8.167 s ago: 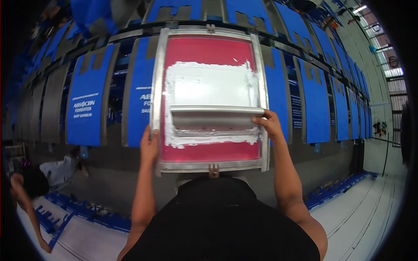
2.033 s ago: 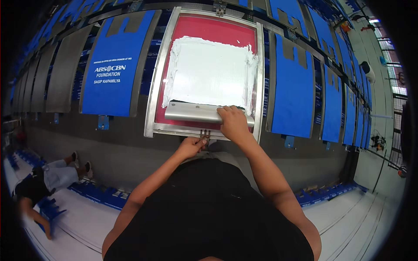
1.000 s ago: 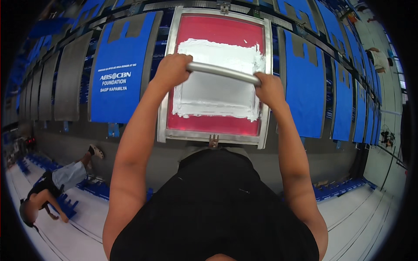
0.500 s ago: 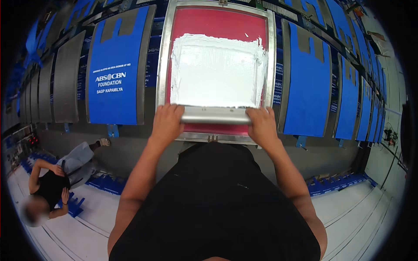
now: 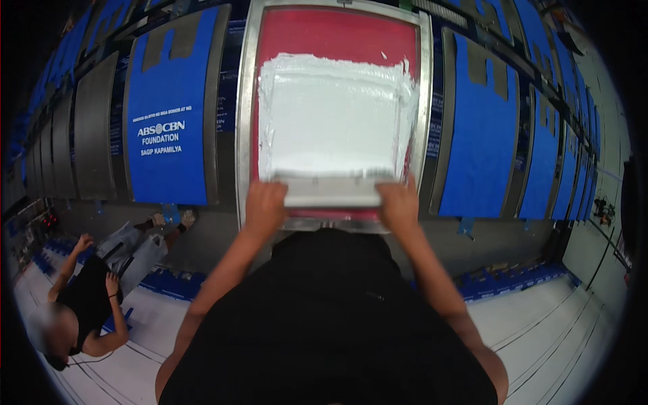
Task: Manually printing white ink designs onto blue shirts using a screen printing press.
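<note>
My left hand [image 5: 266, 206] and my right hand [image 5: 399, 206] are closed round the two ends of a silver squeegee [image 5: 331, 194]. Its edge rests on the near end of a screen printing frame [image 5: 244, 115] with metal sides. Thick white ink [image 5: 327, 125] covers the middle of the screen, with ragged ridges along both sides. Beyond the ink shows the bare red mesh [image 5: 337, 30], and a thin red strip appears below the squeegee. Motion blurs the squeegee slightly.
Blue fabric pieces [image 5: 169, 121] with cut-out slots lie on dark boards left of the frame; the nearest bears white print. More blue pieces [image 5: 478, 135] line the right side. A person [image 5: 88, 297] in a black top stands at lower left.
Both hands have drawn the squeegee a little nearer to my body. The view has shifted slightly. At left, the other person has moved and raised one hand.
</note>
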{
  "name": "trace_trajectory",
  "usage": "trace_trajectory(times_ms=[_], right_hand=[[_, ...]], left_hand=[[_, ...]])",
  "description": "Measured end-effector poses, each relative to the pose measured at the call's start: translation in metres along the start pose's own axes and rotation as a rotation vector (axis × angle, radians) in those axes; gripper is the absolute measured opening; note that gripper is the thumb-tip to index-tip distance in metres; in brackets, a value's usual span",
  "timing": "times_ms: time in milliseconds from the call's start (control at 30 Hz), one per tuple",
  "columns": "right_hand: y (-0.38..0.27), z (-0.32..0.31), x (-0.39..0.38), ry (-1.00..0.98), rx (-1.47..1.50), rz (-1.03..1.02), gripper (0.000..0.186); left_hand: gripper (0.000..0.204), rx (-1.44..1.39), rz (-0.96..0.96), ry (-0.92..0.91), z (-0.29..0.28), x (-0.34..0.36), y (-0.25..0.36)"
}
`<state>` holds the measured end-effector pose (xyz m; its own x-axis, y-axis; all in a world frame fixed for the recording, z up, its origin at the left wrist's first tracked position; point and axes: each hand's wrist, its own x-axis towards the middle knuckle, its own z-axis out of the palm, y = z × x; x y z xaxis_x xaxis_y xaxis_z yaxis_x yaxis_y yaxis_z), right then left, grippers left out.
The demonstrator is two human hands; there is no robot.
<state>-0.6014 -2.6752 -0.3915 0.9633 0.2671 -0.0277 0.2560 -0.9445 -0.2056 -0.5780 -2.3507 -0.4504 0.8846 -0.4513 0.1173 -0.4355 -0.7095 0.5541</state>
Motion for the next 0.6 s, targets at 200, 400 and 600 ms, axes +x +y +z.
trace_trajectory(times_ms=[200, 400, 600], right_hand=[[0.051, -0.034, 0.189, -0.213, -0.280, 0.085, 0.030], [0.031, -0.063, 0.159, -0.344, -0.182, 0.140, 0.031], [-0.016, -0.038, 0.008, -0.312, -0.020, 0.143, 0.040]], left_hand=[[0.033, 0.174, -0.167, -0.096, -0.042, 0.191, -0.054], [0.026, 0.110, -0.247, -0.214, -0.063, 0.164, -0.032], [0.043, -0.032, -0.020, 0.020, -0.014, 0.000, 0.021]])
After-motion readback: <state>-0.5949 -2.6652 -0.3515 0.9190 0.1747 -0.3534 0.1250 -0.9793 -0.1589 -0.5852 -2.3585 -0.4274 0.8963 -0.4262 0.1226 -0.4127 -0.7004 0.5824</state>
